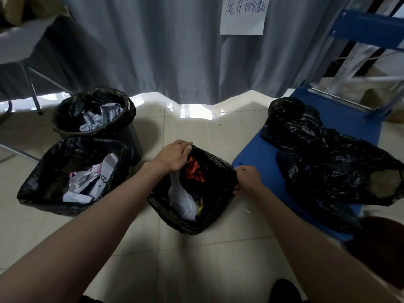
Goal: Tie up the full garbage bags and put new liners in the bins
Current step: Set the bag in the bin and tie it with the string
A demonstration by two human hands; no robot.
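A bin lined with a black garbage bag (218, 169) stands on the floor in front of me, holding white paper and red scraps. My left hand (172, 156) grips the bag's rim at its far left corner. My right hand (248, 179) pinches the rim on the right side. Two more bins with black liners and paper waste stand to the left: a square bin (43, 178) near me and a round bin (94, 95) behind it.
A blue platform cart (341, 119) stands at the right with loose black bags (328, 162) heaped on it. A grey curtain (164, 51) with a paper note (243, 15) hangs behind. A chair frame (32, 92) stands far left. A dark round object (380, 248) sits at lower right.
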